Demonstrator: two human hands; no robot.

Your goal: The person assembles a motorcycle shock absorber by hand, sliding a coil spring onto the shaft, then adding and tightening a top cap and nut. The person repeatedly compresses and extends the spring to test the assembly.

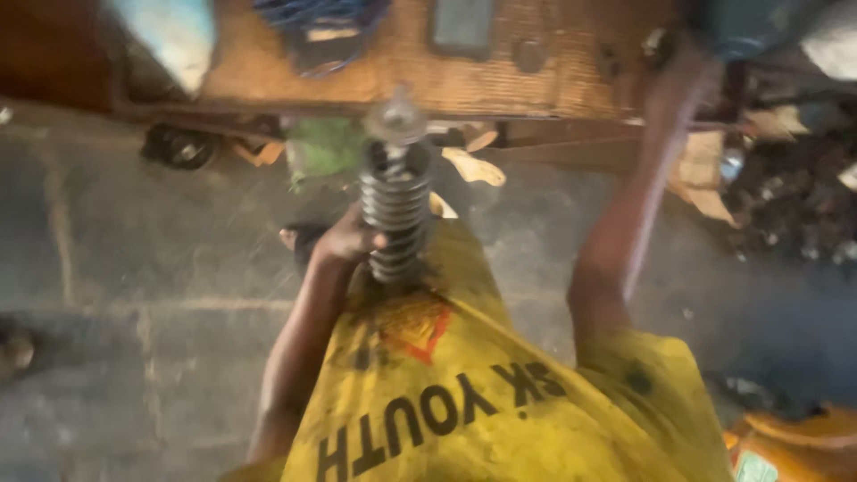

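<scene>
The left hand (344, 243) has its fingers (361, 239) wrapped around a coil spring strut (395, 210), which stands upright against the yellow shirt (464, 393), its top cap above the fingers. The right hand (683, 67) reaches up to the wooden bench (553, 80); its fingers are blurred, so their state cannot be told.

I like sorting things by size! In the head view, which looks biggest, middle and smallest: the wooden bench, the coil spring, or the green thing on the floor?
1. Wooden bench, widest by far.
2. Coil spring, held in the left hand.
3. Green thing.
The spring sits nearer the camera, so second and third are unsure.
</scene>
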